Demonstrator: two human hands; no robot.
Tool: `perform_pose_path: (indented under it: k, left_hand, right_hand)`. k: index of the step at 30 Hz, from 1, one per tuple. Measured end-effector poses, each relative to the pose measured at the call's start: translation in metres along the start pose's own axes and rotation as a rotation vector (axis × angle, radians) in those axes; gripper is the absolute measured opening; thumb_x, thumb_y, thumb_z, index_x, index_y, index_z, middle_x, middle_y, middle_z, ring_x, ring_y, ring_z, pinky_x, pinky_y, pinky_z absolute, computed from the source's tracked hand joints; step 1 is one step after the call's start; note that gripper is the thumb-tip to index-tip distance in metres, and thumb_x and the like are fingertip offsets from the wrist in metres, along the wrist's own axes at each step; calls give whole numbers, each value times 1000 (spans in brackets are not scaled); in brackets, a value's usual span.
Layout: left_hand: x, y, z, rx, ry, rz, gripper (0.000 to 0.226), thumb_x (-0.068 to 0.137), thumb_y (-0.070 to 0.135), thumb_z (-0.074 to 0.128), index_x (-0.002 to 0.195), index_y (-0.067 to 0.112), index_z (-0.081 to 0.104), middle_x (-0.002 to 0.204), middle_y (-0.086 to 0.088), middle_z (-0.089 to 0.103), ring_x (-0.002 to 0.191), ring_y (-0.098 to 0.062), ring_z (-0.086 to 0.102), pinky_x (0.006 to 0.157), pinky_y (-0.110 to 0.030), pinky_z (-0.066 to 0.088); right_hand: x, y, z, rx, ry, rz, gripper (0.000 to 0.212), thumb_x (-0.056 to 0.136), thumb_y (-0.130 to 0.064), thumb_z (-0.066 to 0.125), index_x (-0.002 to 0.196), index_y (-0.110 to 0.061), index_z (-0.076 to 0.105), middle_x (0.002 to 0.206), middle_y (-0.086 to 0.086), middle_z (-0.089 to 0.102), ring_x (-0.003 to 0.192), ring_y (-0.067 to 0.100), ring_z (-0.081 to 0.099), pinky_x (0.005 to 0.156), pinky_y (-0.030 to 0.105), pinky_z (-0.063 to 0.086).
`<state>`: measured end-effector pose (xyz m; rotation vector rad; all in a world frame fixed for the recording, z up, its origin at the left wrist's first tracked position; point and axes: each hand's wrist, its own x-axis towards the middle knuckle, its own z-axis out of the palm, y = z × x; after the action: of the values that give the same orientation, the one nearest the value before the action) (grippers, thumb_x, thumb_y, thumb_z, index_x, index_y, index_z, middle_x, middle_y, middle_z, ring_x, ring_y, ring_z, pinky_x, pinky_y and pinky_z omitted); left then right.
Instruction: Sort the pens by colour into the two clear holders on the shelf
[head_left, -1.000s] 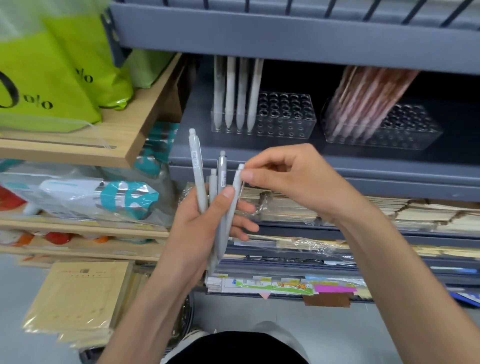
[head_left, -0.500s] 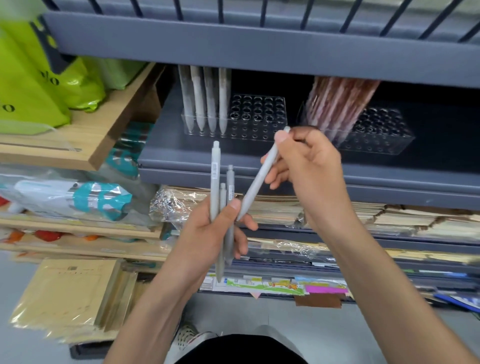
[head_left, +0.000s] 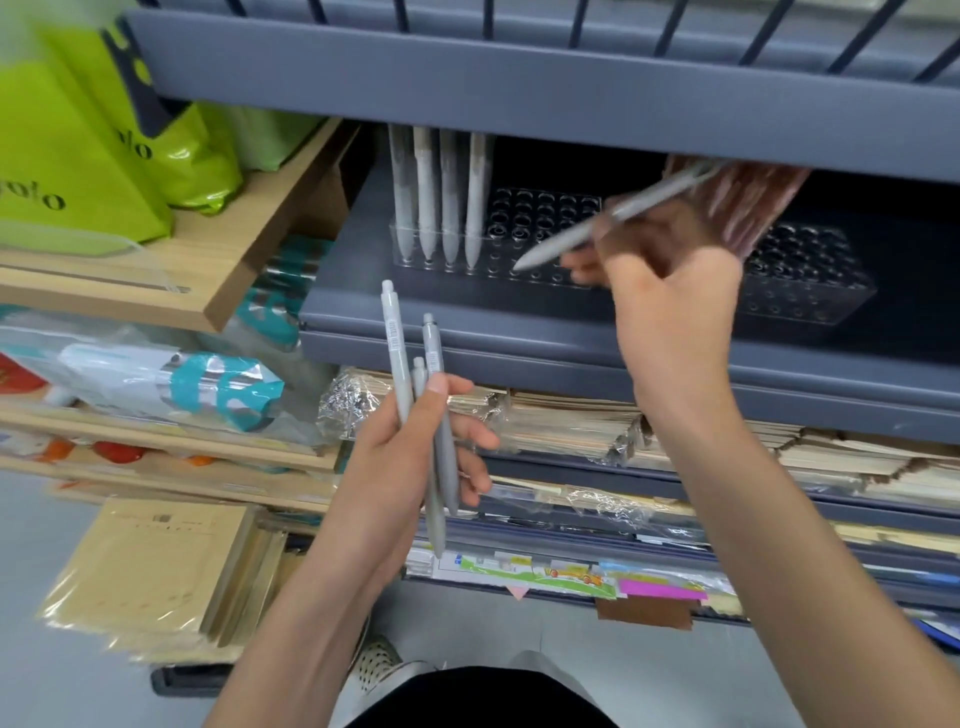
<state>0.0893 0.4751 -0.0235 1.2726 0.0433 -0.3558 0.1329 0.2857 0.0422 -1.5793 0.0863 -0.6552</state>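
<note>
Right hand grip: The right hand (head_left: 670, 296) has its fingers curled round one grey pen (head_left: 561, 244) and pinches it near the middle.
Pen in the grip: It is tilted, with the tip pointing down and to the left. The tip is by the front holes of the left holder (head_left: 550, 208) and does not look to be in a hole yet.
Left hand grip: The left hand (head_left: 410, 467) is closed round three more grey pens (head_left: 396, 364). It holds them upright, below and in front of the left holder.
Inside the left holder: Four standing pens (head_left: 441, 197) make a row at its left end. The holes beside them are free.
Other holder: The right holder (head_left: 810, 291) sits to the right of the left holder, with reddish pens (head_left: 743, 208) leaning in it.
Might miss: The pen is very tilted, so the tip could slide over the top and not drop in.
Might bump: If the tip goes too far left, it could knock the standing pens.
Might hit above: When the pen is stood up, its back end could tap the upper shelf (head_left: 519, 88) over the left holder.
Might drop: The three pens stick out unevenly, so one could slip out.
</note>
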Motion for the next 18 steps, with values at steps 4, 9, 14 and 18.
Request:
perform_pose_path:
  k: [4, 9, 14, 18]
  left_hand:
    - [4, -1, -10, 2, 43, -28, 33, 102, 41, 49, 111, 14, 64, 66, -7, 63, 37, -16, 43, 37, -25, 37]
    - [7, 1, -16, -16, 2, -37, 32, 99, 41, 52, 97, 9, 51, 62, 2, 50, 36, -10, 33, 33, -21, 30]
    - [7, 4, -17, 6, -53, -20, 29, 103, 35, 48, 96, 8, 47, 63, 2, 51, 38, -12, 35, 36, -22, 32]
    - [9, 6, -18, 22, -60, -23, 21, 106, 26, 44, 111, 7, 51, 68, 0, 58, 41, -14, 40, 39, -25, 36]
  right_hand:
    - [18, 9, 20, -55, 96, -219, 15, 94, -6, 57, 90, -20, 53, 78, -14, 72, 78, 11, 69, 77, 29, 56]
    - [43, 14, 42, -410, 110, -243, 29, 93, -11, 54, 74, -32, 57, 70, -19, 69, 73, 7, 68, 78, 28, 54]
    - [73, 20, 53, -784, -51, -221, 27, 97, -20, 47, 113, -7, 64, 112, 16, 70, 105, 33, 64, 93, 35, 45]
    - [89, 15, 62, -908, -192, -113, 29, 98, -19, 43, 120, -5, 56, 116, 14, 66, 109, 30, 59, 94, 34, 44]
